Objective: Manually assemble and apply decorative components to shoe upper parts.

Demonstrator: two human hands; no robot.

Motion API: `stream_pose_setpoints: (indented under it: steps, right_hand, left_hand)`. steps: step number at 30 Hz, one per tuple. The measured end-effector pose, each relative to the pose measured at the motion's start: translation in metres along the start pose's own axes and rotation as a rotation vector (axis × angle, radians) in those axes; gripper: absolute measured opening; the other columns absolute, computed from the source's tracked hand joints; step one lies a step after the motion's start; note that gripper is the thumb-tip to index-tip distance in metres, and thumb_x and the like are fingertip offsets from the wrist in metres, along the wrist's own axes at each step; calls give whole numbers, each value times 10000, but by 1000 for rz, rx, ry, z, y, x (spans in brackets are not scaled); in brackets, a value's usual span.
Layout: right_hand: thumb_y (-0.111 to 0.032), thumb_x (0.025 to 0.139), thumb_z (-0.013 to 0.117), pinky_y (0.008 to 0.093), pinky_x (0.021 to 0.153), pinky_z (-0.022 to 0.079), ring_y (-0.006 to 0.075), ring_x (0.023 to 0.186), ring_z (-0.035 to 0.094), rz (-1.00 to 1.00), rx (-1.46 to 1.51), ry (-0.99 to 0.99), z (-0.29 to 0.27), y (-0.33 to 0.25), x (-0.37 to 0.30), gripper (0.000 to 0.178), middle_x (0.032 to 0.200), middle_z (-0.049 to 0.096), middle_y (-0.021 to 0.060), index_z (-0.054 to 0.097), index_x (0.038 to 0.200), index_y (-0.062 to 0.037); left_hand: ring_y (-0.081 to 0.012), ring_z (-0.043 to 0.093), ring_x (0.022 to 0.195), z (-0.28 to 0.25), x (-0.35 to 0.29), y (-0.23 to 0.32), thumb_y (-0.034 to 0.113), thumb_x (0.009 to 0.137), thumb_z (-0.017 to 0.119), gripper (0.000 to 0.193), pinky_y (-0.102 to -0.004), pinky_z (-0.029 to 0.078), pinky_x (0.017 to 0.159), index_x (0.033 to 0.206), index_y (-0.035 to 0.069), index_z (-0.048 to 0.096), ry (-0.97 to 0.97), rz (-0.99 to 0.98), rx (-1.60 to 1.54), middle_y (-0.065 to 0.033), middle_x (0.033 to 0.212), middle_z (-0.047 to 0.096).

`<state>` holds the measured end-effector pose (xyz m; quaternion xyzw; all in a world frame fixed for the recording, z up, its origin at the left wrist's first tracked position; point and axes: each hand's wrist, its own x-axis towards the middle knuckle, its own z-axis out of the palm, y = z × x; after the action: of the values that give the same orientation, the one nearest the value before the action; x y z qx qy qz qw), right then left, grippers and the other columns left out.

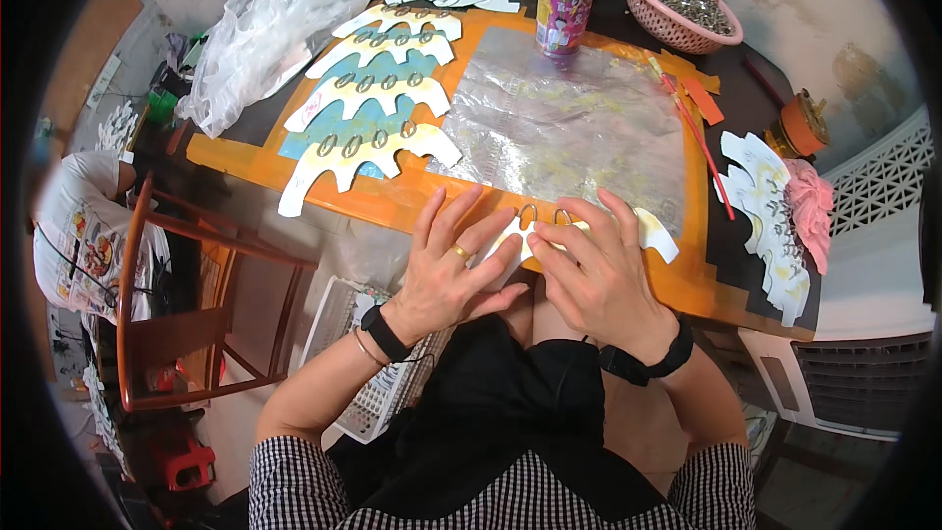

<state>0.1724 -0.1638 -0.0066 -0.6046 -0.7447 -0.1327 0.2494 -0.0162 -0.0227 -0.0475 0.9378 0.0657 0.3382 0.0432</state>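
The scalloped white-and-yellow card (659, 236) lies just on the wearer's side of the grey sheet (579, 123), metal rings (528, 207) along it. Left hand (437, 270) and right hand (599, 270) touch it with their fingertips; whether either grip is clenched, I cannot tell. Left of the sheet, four ringed cards (422, 93) line the tabletop (383, 207); at its far edge, a purple cup (564, 15).
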Motion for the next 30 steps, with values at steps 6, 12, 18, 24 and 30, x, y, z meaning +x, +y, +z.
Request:
stream_pose_setpoints:
  steps: [6,12,18,24,30]
  right_hand:
    - [-108,808,715,561,1169,306,295,1261,531,-16,-6,27,3,-2,-1,288,1134,641,75,707,1077,-5]
    - [-117,831,720,562,1162,318,283,1234,547,-18,-31,89,7,-5,-2,240,1117,644,67,700,1051,-22]
    - [-126,850,715,547,1159,328,270,1205,558,-23,-55,75,10,-5,-4,240,1106,647,53,690,1074,-40]
    - [-151,852,721,536,1163,332,264,1198,558,-15,-49,86,10,-5,-5,251,1106,647,52,686,1080,-51]
    - [-145,820,762,549,1155,348,293,1203,555,33,18,118,12,-6,-5,405,1162,635,84,654,1196,-43]
  left_hand:
    - [-369,389,1484,-3,-2,4,427,853,779,524,-588,216,1234,1246,99,669,-21,-5,43,-83,1516,539]
    - [-347,380,1490,3,-6,9,441,849,780,606,-584,185,1248,1309,77,628,-19,-18,28,-80,1520,538]
    - [-359,406,1455,5,-2,9,449,863,760,624,-585,199,1247,1331,65,613,17,-87,-33,-82,1473,566]
    - [-365,409,1439,12,-9,1,447,852,767,545,-597,205,1241,1239,79,659,61,3,33,-57,1468,574]
    - [-375,397,1446,1,-2,6,484,836,772,531,-604,198,1239,1176,88,675,9,-55,-13,-57,1454,580]
